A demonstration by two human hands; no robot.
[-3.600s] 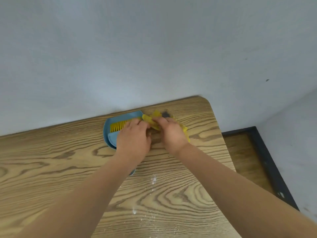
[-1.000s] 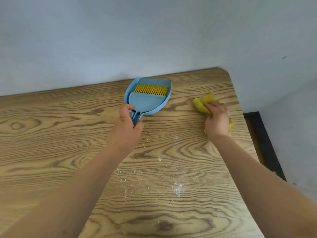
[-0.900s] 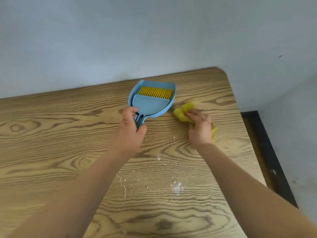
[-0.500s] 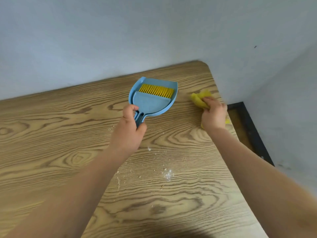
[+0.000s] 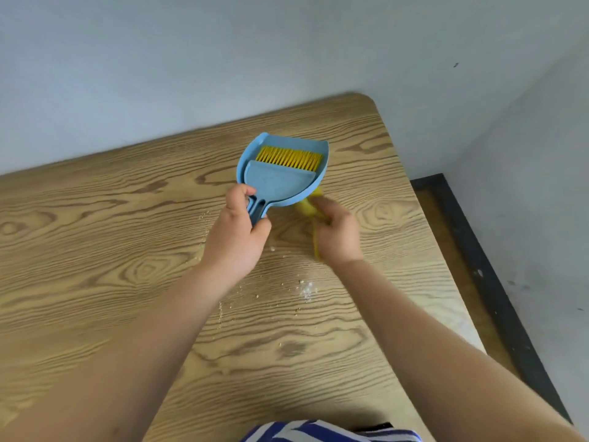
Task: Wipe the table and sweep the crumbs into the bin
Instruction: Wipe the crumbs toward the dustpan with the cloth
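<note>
Table first: wood-grain laminate, smooth, rounded far-right corner, pushed against a plain wall. My left hand is wrapped around the stacked handles of the blue dustpan, thumb on the left side; I read the pan as lifted off the wood to clear the patch under it for wiping. Pan is rigid moulded plastic, scoop-shaped, with the brush nested inside, stiff yellow bristles pointing far. Crumbs sit near-side of both hands, fine pale grit plus a powdery smear, not yet gathered. Right hand clutches the yellow cloth, soft and bunched, just under the pan's near-right rim; it's motion-blurred, so mid-wipe by my guess. Far right, dark skirting along the floor. No bin in view.
</note>
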